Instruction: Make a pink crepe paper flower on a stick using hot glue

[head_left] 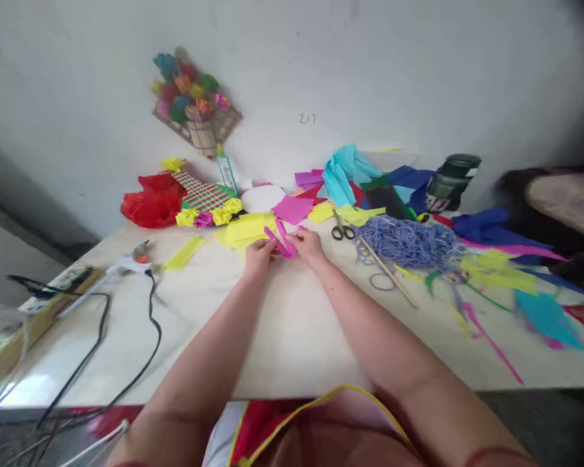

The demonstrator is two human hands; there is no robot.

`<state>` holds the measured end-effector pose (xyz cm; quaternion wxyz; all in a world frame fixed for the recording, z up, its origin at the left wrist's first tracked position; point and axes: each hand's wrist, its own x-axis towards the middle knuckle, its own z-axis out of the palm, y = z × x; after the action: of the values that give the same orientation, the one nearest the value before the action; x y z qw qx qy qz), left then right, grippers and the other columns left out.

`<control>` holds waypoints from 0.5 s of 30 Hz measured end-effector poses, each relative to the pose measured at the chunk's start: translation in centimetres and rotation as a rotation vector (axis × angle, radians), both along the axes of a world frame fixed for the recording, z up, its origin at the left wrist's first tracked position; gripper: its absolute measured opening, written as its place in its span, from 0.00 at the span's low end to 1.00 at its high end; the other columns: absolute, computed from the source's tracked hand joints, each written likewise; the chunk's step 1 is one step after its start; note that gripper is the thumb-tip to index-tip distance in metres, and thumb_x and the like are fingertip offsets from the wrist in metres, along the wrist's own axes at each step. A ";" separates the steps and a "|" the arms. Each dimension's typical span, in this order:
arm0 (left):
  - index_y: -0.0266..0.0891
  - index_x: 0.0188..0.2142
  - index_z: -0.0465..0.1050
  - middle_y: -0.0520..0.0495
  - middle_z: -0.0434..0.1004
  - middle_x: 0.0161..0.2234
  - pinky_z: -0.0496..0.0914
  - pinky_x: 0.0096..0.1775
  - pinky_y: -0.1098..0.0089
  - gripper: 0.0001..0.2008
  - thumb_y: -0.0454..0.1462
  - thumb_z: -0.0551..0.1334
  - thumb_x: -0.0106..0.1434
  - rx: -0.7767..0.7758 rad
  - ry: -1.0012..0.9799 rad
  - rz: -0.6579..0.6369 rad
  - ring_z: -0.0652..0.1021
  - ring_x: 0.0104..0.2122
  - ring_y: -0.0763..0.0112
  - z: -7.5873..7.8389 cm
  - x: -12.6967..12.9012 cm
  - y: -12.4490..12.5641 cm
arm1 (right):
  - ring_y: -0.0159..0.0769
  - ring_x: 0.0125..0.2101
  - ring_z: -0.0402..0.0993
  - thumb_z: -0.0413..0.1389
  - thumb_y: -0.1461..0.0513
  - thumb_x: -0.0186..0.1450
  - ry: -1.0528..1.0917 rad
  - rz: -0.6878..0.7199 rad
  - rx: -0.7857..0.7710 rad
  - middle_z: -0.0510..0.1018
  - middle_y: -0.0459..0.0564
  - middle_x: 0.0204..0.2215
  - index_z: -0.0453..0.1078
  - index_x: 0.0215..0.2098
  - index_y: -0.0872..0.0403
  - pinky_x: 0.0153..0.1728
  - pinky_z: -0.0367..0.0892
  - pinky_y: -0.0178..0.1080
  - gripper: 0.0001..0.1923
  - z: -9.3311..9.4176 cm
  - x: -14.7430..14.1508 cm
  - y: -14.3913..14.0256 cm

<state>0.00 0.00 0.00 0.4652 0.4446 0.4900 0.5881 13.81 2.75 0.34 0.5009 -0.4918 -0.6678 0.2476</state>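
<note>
Both hands meet over the middle of the table around a narrow pink paper strip (pixel 288 249), which is bent into loops. My left hand (pixel 259 256) pinches its left side, fingers closed. On the right side, my right hand (pixel 307 245) grips the strip between thumb and fingers. Just beyond the hands lie yellow paper sheets (pixel 248 227) and a pink paper piece (pixel 292 209). Black-handled scissors (pixel 343 230) rest a little right of my right hand. The palm sides of both hands are hidden.
At right lie a heap of purple-blue yarn (pixel 409 243), a thin wooden stick (pixel 389 272) and coloured paper scraps. On the left are a glue gun (pixel 131 263), its black cable (pixel 156 324) and a power strip (pixel 68 285). Paper flowers (pixel 207 217) sit at the back left.
</note>
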 end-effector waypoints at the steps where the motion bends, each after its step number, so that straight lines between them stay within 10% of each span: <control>1: 0.35 0.23 0.71 0.47 0.75 0.20 0.63 0.22 0.73 0.15 0.46 0.66 0.46 -0.005 0.005 0.002 0.74 0.20 0.70 0.1 0.0 0.0 | 0.32 0.26 0.70 0.56 0.59 0.57 -0.006 -0.003 -0.001 0.76 0.45 0.20 0.74 0.21 0.56 0.37 0.64 0.36 0.10 0.0 0.0 0.0; 15: 0.35 0.27 0.74 0.47 0.76 0.26 0.67 0.29 0.74 0.16 0.46 0.69 0.46 0.055 -0.191 -0.132 0.76 0.29 0.71 1.4 -0.7 -0.6 | 0.30 0.22 0.67 0.57 0.57 0.54 0.151 0.148 -0.091 0.72 0.42 0.16 0.71 0.18 0.54 0.36 0.65 0.37 0.11 0.6 -0.3 -0.9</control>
<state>-0.75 -0.64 1.35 0.5349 0.4305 0.3967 0.6092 13.56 1.89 0.91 0.5072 -0.4432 -0.6510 0.3501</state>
